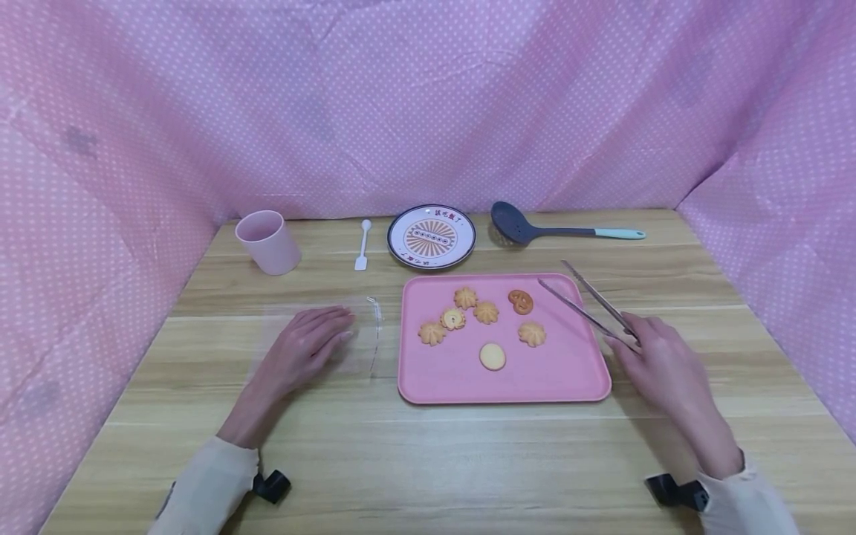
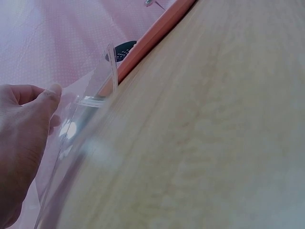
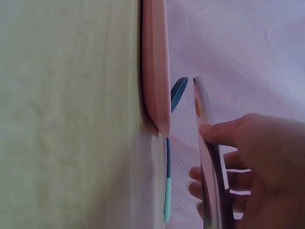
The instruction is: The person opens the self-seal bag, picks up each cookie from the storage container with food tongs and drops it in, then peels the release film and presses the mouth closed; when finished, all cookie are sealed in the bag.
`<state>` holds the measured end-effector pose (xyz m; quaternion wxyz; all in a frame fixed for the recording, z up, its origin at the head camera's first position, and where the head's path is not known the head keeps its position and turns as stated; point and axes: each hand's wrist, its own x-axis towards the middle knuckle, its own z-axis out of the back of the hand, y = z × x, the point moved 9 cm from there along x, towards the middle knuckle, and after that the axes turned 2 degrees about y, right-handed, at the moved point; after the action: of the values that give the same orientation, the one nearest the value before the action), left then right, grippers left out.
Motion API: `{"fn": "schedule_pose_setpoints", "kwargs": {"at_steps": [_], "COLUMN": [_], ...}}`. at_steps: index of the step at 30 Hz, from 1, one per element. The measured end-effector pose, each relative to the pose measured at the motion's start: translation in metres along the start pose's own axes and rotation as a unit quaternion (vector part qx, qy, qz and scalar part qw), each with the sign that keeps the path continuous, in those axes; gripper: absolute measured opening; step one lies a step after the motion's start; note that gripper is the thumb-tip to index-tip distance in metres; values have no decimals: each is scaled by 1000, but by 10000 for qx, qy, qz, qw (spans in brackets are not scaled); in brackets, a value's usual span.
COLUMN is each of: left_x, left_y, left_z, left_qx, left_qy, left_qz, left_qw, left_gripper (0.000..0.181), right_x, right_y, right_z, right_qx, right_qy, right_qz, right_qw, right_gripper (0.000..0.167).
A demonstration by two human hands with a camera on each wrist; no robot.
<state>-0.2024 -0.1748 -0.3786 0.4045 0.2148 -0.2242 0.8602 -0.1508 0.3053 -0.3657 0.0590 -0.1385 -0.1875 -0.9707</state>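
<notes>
Seven cookies (image 1: pixel 492 357) are lying on the pink tray (image 1: pixel 562 379), at whose right side the right hand (image 1: pixel 669 364) is gripping metal tongs (image 1: pixel 605 302) with parted arms, while left of the tray the left hand (image 1: pixel 307 343) is pinching a clear plastic bag (image 1: pixel 364 343), and a plate (image 1: pixel 431 238) is resting behind the tray.

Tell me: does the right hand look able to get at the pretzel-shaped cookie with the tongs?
Probably yes. The right hand holds the metal tongs with tips spread, right of the pretzel-shaped cookie in the head view. Nothing visible blocks the way; the pink tray has a low rim.
</notes>
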Motion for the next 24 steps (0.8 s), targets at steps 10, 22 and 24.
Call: {"fn": "schedule_pose_setpoints", "kwargs": {"at_steps": [10,22,24], "left_x": [0,0,0], "left_y": [0,1,0], "left_z": [0,-1,-1], "left_qx": [-22,-9,-1], "left_qy": [-20,19,25], "left_qz": [17,-17,-30], "left_qw": [10000,10000,10000], "left_gripper": [34,34,35], "right_x": [8,22,24], "right_y": [25,52,58], "right_z": [-9,-29,-32], "right_qx": [44,-25,-37], "right_qy": [169,744,847], "right_qz": [257,532,592], "right_qw": [9995,9958,9946], "right_gripper": [47,50,51]}}
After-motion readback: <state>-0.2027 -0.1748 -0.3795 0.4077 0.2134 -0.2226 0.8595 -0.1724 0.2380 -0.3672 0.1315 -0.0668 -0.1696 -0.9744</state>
